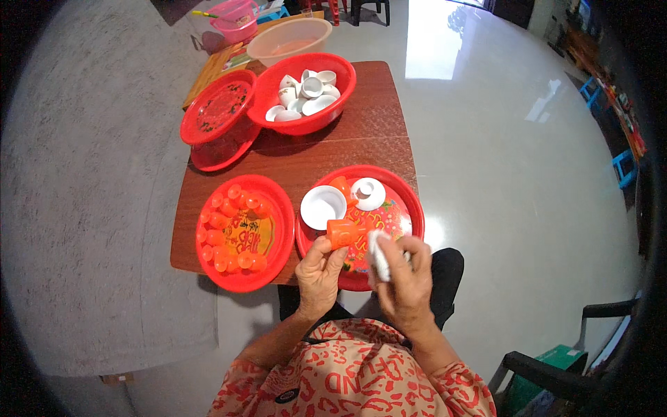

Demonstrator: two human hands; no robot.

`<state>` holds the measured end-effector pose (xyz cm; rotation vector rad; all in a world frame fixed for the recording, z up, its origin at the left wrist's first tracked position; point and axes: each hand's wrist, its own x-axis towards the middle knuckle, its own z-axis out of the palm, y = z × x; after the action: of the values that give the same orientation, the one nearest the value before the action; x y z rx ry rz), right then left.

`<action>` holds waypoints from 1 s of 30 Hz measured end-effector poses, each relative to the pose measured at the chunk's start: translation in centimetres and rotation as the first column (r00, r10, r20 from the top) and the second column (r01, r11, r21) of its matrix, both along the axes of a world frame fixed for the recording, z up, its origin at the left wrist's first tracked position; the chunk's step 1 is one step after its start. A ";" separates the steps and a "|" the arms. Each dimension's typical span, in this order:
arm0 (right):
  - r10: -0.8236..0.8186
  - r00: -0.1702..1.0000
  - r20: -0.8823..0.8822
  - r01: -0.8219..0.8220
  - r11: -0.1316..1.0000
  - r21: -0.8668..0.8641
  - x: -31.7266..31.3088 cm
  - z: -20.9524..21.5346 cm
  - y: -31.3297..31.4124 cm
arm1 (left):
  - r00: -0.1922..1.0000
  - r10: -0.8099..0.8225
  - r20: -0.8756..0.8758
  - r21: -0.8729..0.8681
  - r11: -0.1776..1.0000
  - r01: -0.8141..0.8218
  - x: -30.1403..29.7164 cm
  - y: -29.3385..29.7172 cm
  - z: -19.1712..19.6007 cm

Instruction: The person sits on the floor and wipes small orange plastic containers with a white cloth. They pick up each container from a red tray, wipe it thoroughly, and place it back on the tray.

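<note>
Between the thumb and fingers of my left hand [319,281] is a small orange plastic cup [339,235], tilted on its side. My right hand [411,283] grips a bunched white cloth [379,256] just to the right of the cup. Both hands are over the near part of a round red patterned tray [419,222]. On that tray lie a white bowl [323,208], a white knobbed lid [368,194] and another orange cup [341,184] partly hidden behind the bowl. Several small orange cups [217,221] line the left side of a second red tray [286,226].
Behind the trays on the brown table [379,104], a red basin [347,80] holds several white cups. Beside it, a red tray with dark bits [217,108] overlaps another. A translucent basin [306,28] and pink basin [240,21] stand farther back. A dark-armed chair [545,375] is at right.
</note>
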<state>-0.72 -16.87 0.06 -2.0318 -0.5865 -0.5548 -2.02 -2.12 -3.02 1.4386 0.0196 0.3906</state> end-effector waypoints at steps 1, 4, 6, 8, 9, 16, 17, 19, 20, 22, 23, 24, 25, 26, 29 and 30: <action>-0.001 1.000 0.003 0.001 0.999 -0.043 0.8 1.5 -0.7 | 1.000 0.012 0.020 0.103 0.995 -0.014 0.0 0.1 -0.1; 0.101 0.986 -0.132 -0.115 0.988 -0.101 2.7 2.1 -1.7 | 0.981 -0.046 0.188 0.453 0.891 -0.045 0.0 0.6 -0.3; 0.191 0.946 -0.263 -0.215 0.974 -0.065 3.6 1.7 -2.2 | 0.951 -0.127 0.281 0.585 0.808 -0.065 0.1 0.6 0.2; 0.218 0.956 -0.198 -0.232 0.971 -0.050 3.8 0.8 -2.5 | 0.933 -0.156 0.325 0.598 0.798 -0.075 0.1 0.4 0.2; 0.236 0.957 -0.168 -0.246 0.969 -0.039 3.8 0.4 -2.5 | 0.925 -0.167 0.342 0.608 0.790 -0.082 0.1 0.5 0.1; 0.016 0.971 0.238 -0.013 1.000 -0.016 3.3 -1.6 -0.5 | 0.970 -0.076 0.232 0.536 0.842 -0.063 0.3 0.1 0.3; 0.008 0.962 0.271 -0.001 1.000 -0.027 3.4 -1.8 -0.5 | 0.975 -0.061 0.216 0.525 0.849 -0.063 0.3 -0.1 0.4; -0.004 0.941 0.339 0.022 0.999 -0.049 3.4 -2.2 -0.3 | 0.981 -0.040 0.192 0.502 0.862 -0.063 0.3 -0.2 0.5; -0.005 0.934 0.357 0.024 0.998 -0.050 3.5 -2.4 -0.4 | 0.983 -0.034 0.183 0.491 0.869 -0.061 0.2 -0.3 0.5; -0.010 0.934 0.358 0.018 1.000 -0.020 3.4 -2.6 -0.2 | 0.987 -0.023 0.161 0.470 0.881 -0.056 0.0 -0.3 0.3; -0.012 0.934 0.358 0.015 1.000 -0.006 3.4 -2.6 -0.1 | 0.988 -0.020 0.151 0.458 0.888 -0.051 -0.1 -0.3 0.1; 0.009 0.944 0.331 -0.005 1.000 -0.012 3.3 -2.7 -0.2 | 0.990 -0.020 0.142 0.441 0.896 -0.044 -0.1 -0.2 0.0; 0.030 0.952 0.304 -0.025 1.000 -0.019 3.1 -2.8 -0.4 | 0.988 -0.039 0.148 0.443 0.896 -0.031 0.0 -0.2 0.1; 0.050 0.960 0.275 -0.045 0.999 -0.025 2.9 -2.9 -0.6 | 0.986 -0.058 0.154 0.446 0.895 -0.017 0.1 -0.1 0.1; 0.032 0.998 0.057 -0.037 0.996 0.087 2.5 -1.2 -1.7 | 0.978 -0.128 0.163 0.515 0.857 0.027 0.4 0.9 0.7; 0.020 1.000 -0.009 -0.019 0.993 0.115 2.7 -0.6 -2.3 | 0.975 -0.155 0.158 0.540 0.840 0.046 0.4 1.4 1.0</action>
<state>1.96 -19.14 -0.55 -1.9174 -0.5554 -0.5542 -1.63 -0.76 -2.01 1.9375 -0.3520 0.4712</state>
